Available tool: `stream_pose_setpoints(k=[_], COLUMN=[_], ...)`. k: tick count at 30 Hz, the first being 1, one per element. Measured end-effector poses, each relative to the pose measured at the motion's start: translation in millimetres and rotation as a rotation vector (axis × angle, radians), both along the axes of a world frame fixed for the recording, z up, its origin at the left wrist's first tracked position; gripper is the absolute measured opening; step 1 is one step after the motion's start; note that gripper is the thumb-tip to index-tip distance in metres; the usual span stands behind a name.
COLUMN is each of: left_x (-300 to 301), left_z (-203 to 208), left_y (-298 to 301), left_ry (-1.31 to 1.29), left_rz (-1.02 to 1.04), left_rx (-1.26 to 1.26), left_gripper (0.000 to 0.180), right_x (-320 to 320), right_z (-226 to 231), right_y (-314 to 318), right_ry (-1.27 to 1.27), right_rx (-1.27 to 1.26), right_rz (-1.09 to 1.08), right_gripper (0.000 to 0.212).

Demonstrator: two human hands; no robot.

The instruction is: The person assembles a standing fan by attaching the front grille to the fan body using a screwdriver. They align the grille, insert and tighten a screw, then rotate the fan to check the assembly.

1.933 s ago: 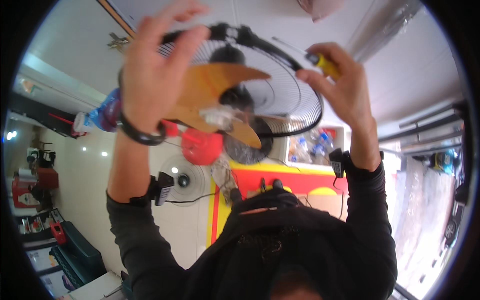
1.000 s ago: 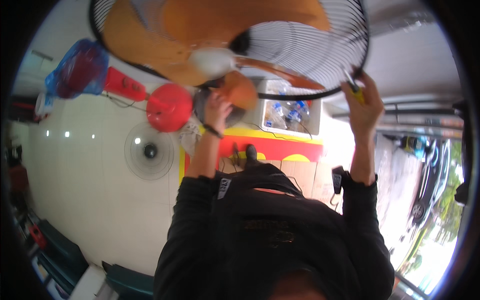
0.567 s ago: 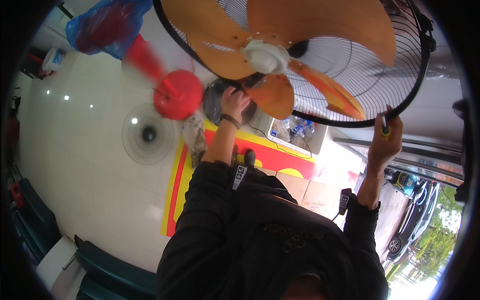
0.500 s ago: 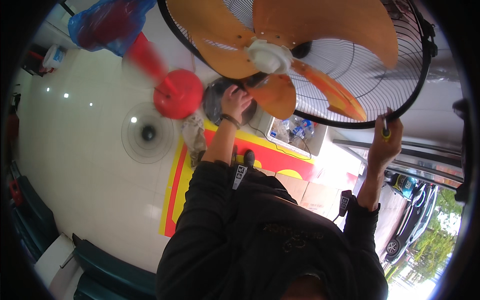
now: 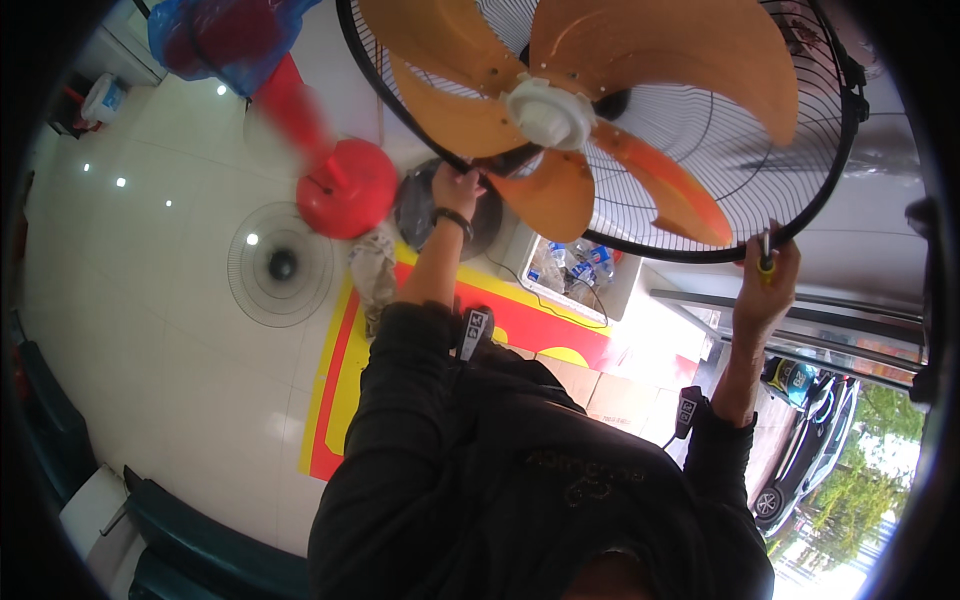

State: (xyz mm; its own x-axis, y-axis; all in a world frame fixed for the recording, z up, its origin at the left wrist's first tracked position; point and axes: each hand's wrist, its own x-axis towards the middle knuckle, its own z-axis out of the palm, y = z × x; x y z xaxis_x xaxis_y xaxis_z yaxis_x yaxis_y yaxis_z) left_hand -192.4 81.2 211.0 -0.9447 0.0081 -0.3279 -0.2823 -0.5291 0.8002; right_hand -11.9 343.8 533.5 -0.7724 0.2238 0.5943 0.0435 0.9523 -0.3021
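A large fan with orange blades (image 5: 555,195) and a white hub (image 5: 548,115) fills the upper part of the view. Behind the blades is its wire cage (image 5: 665,175), edged by a black rim. My left hand (image 5: 456,190) has its fingers closed at the rim's lower left; the fingertips are partly hidden. At the lower right of the rim, my right hand (image 5: 768,285) grips a screwdriver (image 5: 766,268) with a yellow and black handle. That hand's fingertips also touch the rim.
A loose round wire grille (image 5: 280,265) lies on the tiled floor at left. Near the fan stand a red round base (image 5: 347,188), a dark round base (image 5: 415,205) and a white box (image 5: 630,290) of plastic bottles. Dark green seats (image 5: 215,530) line the lower left.
My left hand has gone from spread fingers beside the rim to closing on it. The view has shifted slightly; my right hand stays at the rim with the screwdriver.
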Motion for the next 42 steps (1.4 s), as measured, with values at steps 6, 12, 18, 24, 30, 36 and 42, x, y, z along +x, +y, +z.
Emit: stream_pose_setpoints(k=[6, 12, 18, 24, 30, 36, 42], left_x=[-11.5, -7.3, 8.3, 10.6, 6.5, 0.1, 0.9], left_z=[-22.7, -46.2, -13.9, -10.9, -23.0, -25.8, -17.9], left_y=[-5.1, 3.1, 1.3, -5.4, -2.5, 1.8, 1.0], left_ry=[-0.044, -0.125, -0.054, 0.008, -0.026, -0.042, -0.048], left_rz=[-0.061, -0.110, -0.141, -0.159, -0.134, -0.133, -0.139], left_rx=[-0.116, 0.280, 0.200, 0.107, 0.100, 0.097, 0.099], left_gripper=[0.022, 0.026, 0.030, 0.037, 0.040, 0.044, 0.044], right_x=[-2.1, 16.2, 12.8, 0.8, 0.0, 16.6, 31.4], right_z=[-7.1, -21.9, -28.6, -28.1, -32.0, -37.1, -29.0], right_y=[-5.7, 6.5, -4.4, -14.8, -18.1, -24.6, -30.9], right_ry=[0.036, -0.009, -0.138, -0.163, -0.137, -0.131, -0.153], right_rx=[-0.253, -0.483, -0.449, -0.308, -0.305, -0.233, -0.353], right_rz=[0.080, 0.167, 0.028, -0.112, -0.116, -0.083, -0.068], right_gripper=[0.038, 0.040, 0.039, 0.031, 0.032, 0.038, 0.039])
